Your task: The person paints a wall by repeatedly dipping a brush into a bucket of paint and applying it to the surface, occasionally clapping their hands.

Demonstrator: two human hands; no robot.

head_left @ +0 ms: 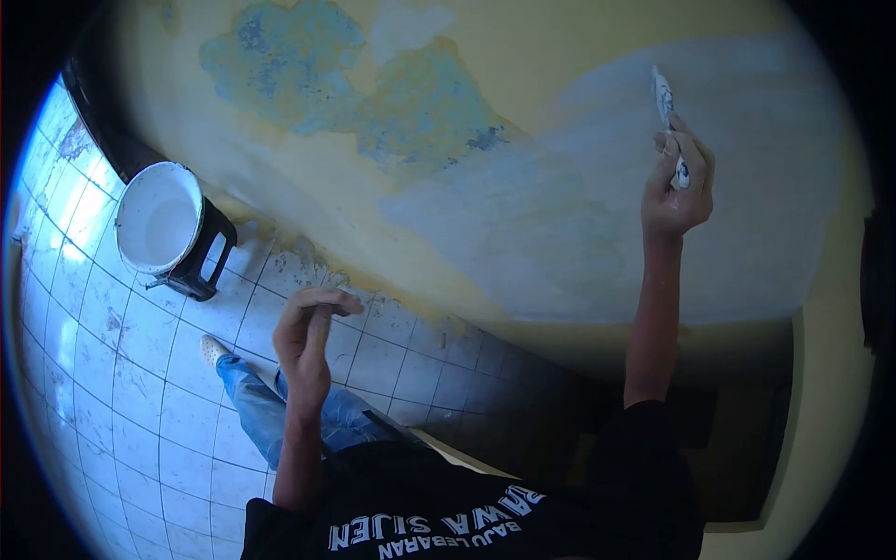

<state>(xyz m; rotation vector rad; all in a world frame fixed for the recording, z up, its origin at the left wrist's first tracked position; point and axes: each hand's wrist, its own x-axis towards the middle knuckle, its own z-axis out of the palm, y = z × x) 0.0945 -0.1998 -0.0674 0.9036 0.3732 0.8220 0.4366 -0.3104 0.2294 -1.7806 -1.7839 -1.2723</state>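
Up at the wall, my right hand (pixel 682 187) is closed around a white-smeared flat tool (pixel 663 93) with a slim handle. Its upper end lies over a broad whitish coat (pixel 597 215) on the yellow wall (pixel 551 47); dark specks dot the tool. Lower down on the left, my left hand (pixel 311 331) hangs in front of my body, fingers together and loosely bent, with nothing seen in it. Nearest to it are the tiled floor and the foot of the wall.
A white basin (pixel 161 219) sits on a black stool (pixel 207 257) at the left. Bare blue-green patches (pixel 289 61) mark the wall. Whitish smears and crumbs lie on the tiled floor (pixel 140 373) along the wall. A dark recess (pixel 728 439) opens at the lower right.
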